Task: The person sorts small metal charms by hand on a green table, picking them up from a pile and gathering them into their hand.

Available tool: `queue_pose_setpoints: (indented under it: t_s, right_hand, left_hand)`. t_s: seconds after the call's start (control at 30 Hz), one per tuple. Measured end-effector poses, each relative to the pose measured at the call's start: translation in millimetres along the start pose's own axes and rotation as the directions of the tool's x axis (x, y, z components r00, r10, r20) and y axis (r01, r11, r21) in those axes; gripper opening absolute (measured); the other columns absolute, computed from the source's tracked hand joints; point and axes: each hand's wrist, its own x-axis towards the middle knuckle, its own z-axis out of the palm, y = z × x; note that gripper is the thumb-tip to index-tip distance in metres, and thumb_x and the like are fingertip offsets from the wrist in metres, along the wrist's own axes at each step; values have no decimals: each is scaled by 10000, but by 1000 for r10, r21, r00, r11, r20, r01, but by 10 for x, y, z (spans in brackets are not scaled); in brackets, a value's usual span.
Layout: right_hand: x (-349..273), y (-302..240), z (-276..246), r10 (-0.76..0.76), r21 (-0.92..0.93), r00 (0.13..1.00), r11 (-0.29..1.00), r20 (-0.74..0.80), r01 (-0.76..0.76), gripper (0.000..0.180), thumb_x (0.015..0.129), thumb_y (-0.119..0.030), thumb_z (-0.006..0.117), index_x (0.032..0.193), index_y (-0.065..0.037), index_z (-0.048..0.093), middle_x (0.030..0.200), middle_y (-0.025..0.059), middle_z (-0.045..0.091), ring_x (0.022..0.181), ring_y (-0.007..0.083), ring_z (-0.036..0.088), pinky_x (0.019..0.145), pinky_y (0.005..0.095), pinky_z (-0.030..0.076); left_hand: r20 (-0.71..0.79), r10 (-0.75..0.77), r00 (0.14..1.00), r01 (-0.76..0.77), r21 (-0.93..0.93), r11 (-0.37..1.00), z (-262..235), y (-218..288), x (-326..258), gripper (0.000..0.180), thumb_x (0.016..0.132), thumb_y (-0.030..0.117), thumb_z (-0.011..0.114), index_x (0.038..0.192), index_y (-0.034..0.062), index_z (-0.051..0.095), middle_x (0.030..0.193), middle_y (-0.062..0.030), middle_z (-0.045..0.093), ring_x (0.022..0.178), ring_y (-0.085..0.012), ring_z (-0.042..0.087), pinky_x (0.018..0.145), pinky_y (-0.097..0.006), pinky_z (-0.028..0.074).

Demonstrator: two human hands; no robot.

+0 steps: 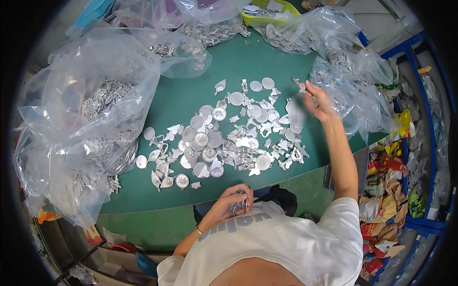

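Your left hand (232,201) was curled around a clutch of pendants (237,207) at your chest. Your right hand (318,101), blurred, reached over the pile (224,140)'s far right edge on the worktop (191,95); grip unclear. Pile lay ahead, nearer the right.

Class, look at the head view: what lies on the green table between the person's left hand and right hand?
Head view: a spread pile of silver metal pieces lies between left hand and right hand.

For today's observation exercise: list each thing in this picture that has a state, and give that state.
Left hand: closed around a bunch of silver pieces.
Right hand: blurred, pinching one small piece.
Loose metal pieces: spread flat on green table.
Big plastic bag: open, part full.
Yellow tray: under bags.
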Motion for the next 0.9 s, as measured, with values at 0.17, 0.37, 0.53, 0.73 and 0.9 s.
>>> queue_pose_setpoints:
  t_s: [0.17,0.37,0.53,0.73,0.9]
  right_hand:
    - [-107,67,11,175,411,984,899,-24,-150,248,889,-252,554,876,-5,540,802,67,509,542,120,416,393,190,306]
    - [-403,119,217,325,614,937,768,-130,-181,117,878,-144,546,887,-35,503,815,98,547,558,164,487,388,205,332]
    - [-532,297,33,-14,-6,998,1000,67,14,94,830,-101,590,911,-64,559,664,9,469,547,116,463,430,233,335]
    - [306,678,-500,-670,-848,710,231,217,477,239,766,-151,649,964,-19,625,676,111,555,664,240,577,616,325,449]
    - [262,572,-172,-570,-980,807,22,151,199,165,731,-131,668,888,-88,642,833,146,578,810,308,590,687,398,459]
  left_hand:
    - [-12,-8,1000,8,5,1000,3,2,-1,142,854,166,530,832,31,490,739,-100,518,620,-133,518,442,-200,353]
    - [-6,-13,1000,13,6,1000,-2,10,1,144,853,166,530,833,29,490,748,-97,512,626,-135,522,448,-199,353]
    - [-19,-22,1000,22,6,1000,16,21,-5,143,853,163,532,837,28,489,748,-97,511,631,-140,525,447,-200,352]
    - [7,-35,999,35,13,999,13,25,18,137,852,157,532,839,28,488,746,-96,509,638,-144,525,447,-199,352]
    - [-52,-18,998,19,26,999,36,13,8,158,821,168,556,831,25,488,726,-103,489,620,-157,498,429,-207,329]
